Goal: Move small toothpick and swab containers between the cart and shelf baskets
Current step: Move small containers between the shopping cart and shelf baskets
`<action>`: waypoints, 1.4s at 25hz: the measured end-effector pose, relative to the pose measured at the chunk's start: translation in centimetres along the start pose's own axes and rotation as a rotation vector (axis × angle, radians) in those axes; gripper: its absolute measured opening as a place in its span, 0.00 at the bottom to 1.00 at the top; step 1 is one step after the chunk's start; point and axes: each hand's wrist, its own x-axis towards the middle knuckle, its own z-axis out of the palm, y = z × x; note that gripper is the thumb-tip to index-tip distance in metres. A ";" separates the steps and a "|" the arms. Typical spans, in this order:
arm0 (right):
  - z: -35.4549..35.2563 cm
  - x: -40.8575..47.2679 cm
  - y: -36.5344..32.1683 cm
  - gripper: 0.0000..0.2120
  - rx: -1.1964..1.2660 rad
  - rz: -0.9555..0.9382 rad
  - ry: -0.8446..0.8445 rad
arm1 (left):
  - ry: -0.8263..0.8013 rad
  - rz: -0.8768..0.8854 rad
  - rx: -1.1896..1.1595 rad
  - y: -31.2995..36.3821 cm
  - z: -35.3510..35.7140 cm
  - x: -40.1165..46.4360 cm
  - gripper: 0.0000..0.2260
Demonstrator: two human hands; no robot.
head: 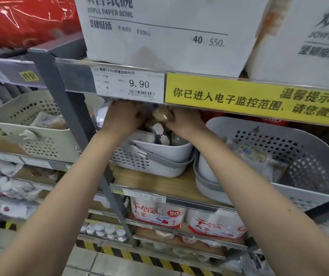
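Observation:
Both my arms reach into the middle shelf, above a white perforated basket (159, 156). My right hand (183, 121) grips a small clear toothpick container (162, 114) with tan contents, held just under the shelf rail. My left hand (122, 116) reaches in beside it over the basket's back; its fingers are hidden under the rail, so what it holds cannot be told. More small containers (159, 132) lie in the basket below the hands.
A large grey basket (279, 188) with packets stands at the right, a beige basket (40, 136) at the left. The upper shelf rail (239, 96) with price tag and yellow notice hangs just above my hands. A grey upright post (70, 108) crosses my left forearm.

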 end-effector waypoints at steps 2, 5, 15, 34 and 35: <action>0.8 0.3 0.0 0.16 -0.104 0.038 -0.012 | 0.008 0.066 0.066 -0.7 1.0 0.9 0.13; 0.9 0.4 0.0 0.17 -0.199 0.051 -0.028 | -0.060 0.110 0.086 -1.4 1.5 1.6 0.22; 0.7 0.2 -0.1 0.19 -0.181 0.081 0.018 | -0.091 0.063 0.143 -2.0 1.7 2.0 0.23; -0.7 -1.3 -0.6 0.16 0.054 0.136 0.094 | -0.009 0.058 -0.044 -1.2 1.0 0.7 0.27; -0.9 -1.7 -0.7 0.14 0.095 0.142 0.122 | 0.040 0.082 -0.109 -1.1 0.9 0.6 0.27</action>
